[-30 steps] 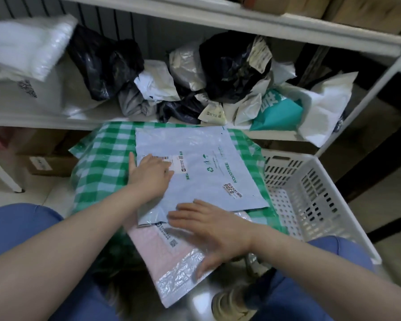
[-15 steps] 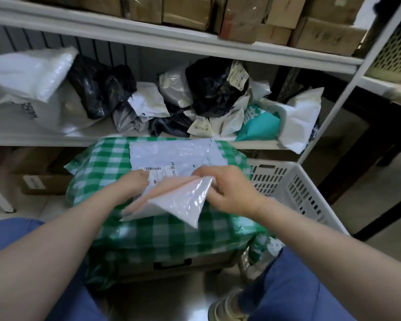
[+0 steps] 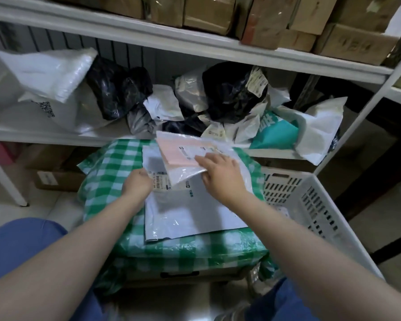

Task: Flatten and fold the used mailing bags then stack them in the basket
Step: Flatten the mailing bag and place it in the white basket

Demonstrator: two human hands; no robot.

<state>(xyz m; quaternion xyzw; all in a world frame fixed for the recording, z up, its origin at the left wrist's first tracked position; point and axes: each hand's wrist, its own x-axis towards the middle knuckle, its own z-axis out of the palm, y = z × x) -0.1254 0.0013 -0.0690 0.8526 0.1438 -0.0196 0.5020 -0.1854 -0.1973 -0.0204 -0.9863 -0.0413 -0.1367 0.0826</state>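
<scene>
Well forward, right hand lays straight fingers flat on the pink bag; left hand curls under, hold unclear.

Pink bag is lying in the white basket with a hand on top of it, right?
Not quite. The pink bag is not in the basket. It lies on a white bag on the checked cloth, beside the basket. The right hand does rest on top of it. The head view shows this.
</scene>
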